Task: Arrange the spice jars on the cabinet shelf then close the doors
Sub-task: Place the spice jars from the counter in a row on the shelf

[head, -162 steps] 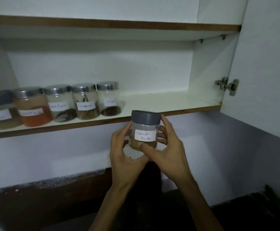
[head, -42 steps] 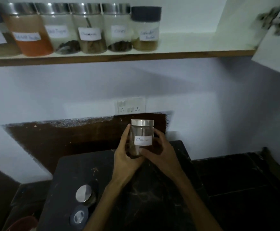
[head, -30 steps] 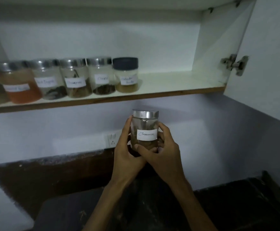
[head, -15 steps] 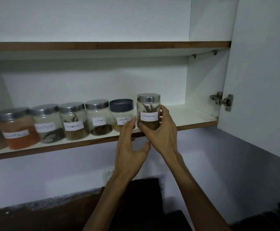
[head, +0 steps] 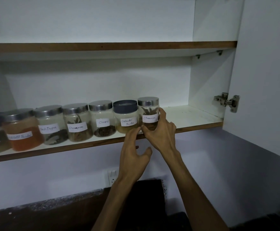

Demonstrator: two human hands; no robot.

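**Jar placement on lower shelf: cinnamon jar now seated at the row end**

Placement status: the cinnamon jar [head: 149,113] that was carried in both hands below the shelf a second ago now stands upright on the lower shelf [head: 194,117], touching or just beside the coriander powder jar [head: 126,116] at the right end of the row. The right hand [head: 160,132] holds it, thumb under the label and fingers [head: 163,114] curled round the right side of the glass. The left hand [head: 134,157] has come off the jar; its fingers are relaxed and hold nothing, one fingertip near the shelf edge below the coriander powder jar.

Task effect: seven jars are now in line, among them the cloves jar [head: 102,119]. In judgement, the step in hand is release and final alignment. Whether further jars remain cannot be told here, as the surface below is hidden.

Edges and room:
- The jar base sits close to the brown front edge [head: 86,145] of the shelf; a forward pull on release could tip it off.
- Bare shelf lies to the right, up to the cabinet side wall [head: 207,84].
- The right door [head: 265,80] stands open, its hinge [head: 226,102] exposed; both arms must clear its swing before closing.
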